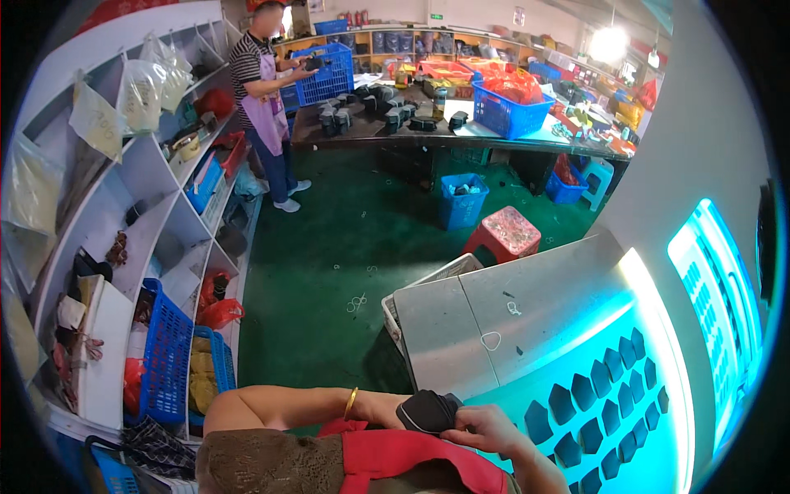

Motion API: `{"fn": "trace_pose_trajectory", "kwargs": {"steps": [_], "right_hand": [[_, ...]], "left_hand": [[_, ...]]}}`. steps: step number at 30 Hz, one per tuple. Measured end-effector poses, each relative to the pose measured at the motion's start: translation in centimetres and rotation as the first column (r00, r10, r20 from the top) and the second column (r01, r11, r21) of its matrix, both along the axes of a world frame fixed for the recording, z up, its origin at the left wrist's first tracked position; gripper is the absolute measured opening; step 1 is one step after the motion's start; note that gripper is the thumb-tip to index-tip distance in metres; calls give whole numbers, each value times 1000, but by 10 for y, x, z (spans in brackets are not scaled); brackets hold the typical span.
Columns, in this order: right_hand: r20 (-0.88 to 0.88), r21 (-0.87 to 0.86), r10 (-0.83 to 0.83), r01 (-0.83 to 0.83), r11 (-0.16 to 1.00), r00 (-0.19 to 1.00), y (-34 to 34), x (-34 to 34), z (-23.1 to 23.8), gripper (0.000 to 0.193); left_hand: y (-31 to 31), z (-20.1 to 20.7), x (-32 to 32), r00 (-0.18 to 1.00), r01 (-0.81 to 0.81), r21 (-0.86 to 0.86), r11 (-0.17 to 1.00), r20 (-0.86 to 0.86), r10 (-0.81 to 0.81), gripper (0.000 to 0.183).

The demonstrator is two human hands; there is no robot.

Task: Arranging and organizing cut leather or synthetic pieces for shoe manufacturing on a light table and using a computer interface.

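1. Work in hand, head view: a small black, rounded, cloth-like piece with a thin pale edge line (424,412) sits between a worker's two bare hands, just above the lower edge and in front of a red apron (395,457).
2. The left hand (385,409), below a gold-coloured bracelet (351,403), meets the piece from the left; its fingers are mostly hidden behind the dark material, so their closure cannot be told.
3. The right hand (485,428) pinches the piece's near right edge, fingers curled in.
4. Judging by this hold, the step is handling or adjusting a single piece; any further move would call for the right pinch to stay firm while the left side supports the material.
5. Beside the right forearm, dark, flat, many-sided pieces (562,403) lie in rows, apart from one another, on a bench surface washed in turquoise light (514,391). A grey tabletop (436,321) adjoins it, bearing a white string loop (491,341).
6. Across the green floor (321,272), a co-worker in a lilac apron (267,99) holds a dark item near a blue plastic crate (331,81).
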State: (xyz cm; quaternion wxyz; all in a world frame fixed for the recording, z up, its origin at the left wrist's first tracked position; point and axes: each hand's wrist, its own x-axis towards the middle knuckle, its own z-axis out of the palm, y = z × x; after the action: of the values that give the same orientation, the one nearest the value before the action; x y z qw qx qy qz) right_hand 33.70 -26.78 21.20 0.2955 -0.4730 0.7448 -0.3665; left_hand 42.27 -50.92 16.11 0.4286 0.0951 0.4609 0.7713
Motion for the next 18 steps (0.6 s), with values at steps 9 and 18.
{"fn": "trace_pose_trajectory", "kwargs": {"steps": [9,18], "right_hand": [[588,-220,-547,769,600,595,-31,-121,-26,30],[175,-409,-738,730,548,652,-9,-88,-66,27]], "left_hand": [[-25,-31,-23,999,-31,-157,987,-38,25,91],[6,-38,-78,812,-530,-92,843,-342,473,93]]}}
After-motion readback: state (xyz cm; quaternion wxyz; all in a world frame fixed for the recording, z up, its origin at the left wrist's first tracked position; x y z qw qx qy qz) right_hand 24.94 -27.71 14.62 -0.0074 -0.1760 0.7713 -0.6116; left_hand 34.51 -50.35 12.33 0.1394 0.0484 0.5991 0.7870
